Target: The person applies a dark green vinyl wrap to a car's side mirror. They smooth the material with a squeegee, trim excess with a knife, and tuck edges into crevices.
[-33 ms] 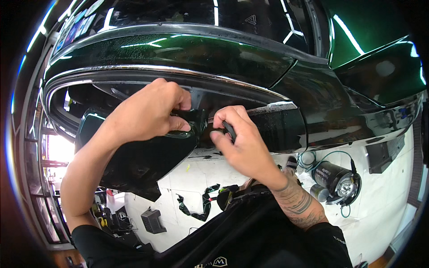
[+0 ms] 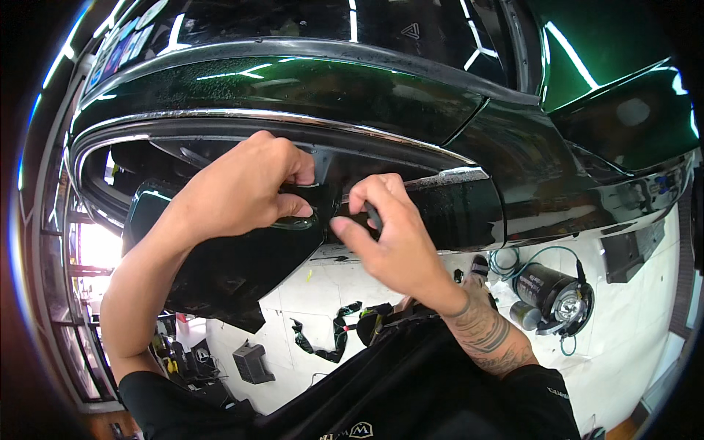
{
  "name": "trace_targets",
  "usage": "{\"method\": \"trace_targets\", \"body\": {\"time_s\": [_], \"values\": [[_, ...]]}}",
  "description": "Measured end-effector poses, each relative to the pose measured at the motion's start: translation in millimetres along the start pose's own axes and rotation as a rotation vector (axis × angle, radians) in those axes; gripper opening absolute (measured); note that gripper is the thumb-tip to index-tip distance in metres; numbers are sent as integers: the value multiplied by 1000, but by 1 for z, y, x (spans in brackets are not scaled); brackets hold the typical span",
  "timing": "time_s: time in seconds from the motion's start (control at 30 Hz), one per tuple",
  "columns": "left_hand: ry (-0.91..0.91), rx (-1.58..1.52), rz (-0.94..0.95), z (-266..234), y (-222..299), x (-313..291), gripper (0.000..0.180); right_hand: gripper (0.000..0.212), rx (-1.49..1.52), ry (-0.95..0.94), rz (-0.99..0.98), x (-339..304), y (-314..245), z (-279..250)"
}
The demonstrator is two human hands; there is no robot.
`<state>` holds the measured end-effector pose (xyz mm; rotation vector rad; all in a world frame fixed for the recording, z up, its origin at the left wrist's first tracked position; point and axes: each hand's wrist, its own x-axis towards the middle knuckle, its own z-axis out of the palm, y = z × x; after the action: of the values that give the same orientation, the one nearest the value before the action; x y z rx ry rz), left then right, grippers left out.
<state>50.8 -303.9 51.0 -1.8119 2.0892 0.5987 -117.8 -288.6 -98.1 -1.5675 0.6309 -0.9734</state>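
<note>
My left hand [image 2: 253, 183] reaches over the side of a dark green car and pinches a dark glossy film [image 2: 227, 271] between thumb and fingers. The film hangs down along the left part of the door, its lower edge jagged. Close to its right, my right hand [image 2: 392, 238] curls its fingers around a small black tool [image 2: 375, 215], mostly hidden by the fingers. The right thumb points left, apart from the forefinger, near the film's edge. Beneath a chrome strip [image 2: 455, 176], the dark door panel [image 2: 458, 213] lies just right of that hand.
Below on the pale tiled floor [image 2: 293, 293] lie a crumpled dark strip [image 2: 337, 334] and a grey-black box [image 2: 251, 363]. A black cylindrical machine [image 2: 546, 290] with a coiled green hose [image 2: 506, 264] stands at right. The car's side mirror or panel [image 2: 631, 117] juts out at far right.
My right thumb has moved left, away from the forefinger, and the black tool sits deeper in the fingers. My left hand keeps its pinch in nearly the same place.
</note>
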Motion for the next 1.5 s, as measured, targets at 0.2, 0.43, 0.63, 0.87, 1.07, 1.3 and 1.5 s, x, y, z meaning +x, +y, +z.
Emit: {"method": "trace_targets", "body": {"time_s": [0.2, 0.43, 0.63, 0.87, 1.07, 1.3, 1.5], "values": [[134, -20, 222, 7, -9, -2, 21, 29, -52, 117, -28, 1, 10, 29], [95, 11, 165, 3, -2, 0, 16, 22, 79, 165, -17, 6, 19, 39], [65, -69, 19, 2, -1, 0, 17, 21, 30, 208, -62, 6, 30, 46], [137, -50, 46, 8, 0, -1, 16, 32, 521, 204, 186, -9, 21, 8], [237, -12, 149, 13, -9, -3, 17, 21, 31, 37, -227, -13, -33, -2], [229, -36, 155, 12, -20, 1, 14, 25, -64, -15, -323, 18, -31, 20], [308, -67, 190, 14, -28, 1, 13, 25, -164, 21, -404, 26, -35, 24]]}}
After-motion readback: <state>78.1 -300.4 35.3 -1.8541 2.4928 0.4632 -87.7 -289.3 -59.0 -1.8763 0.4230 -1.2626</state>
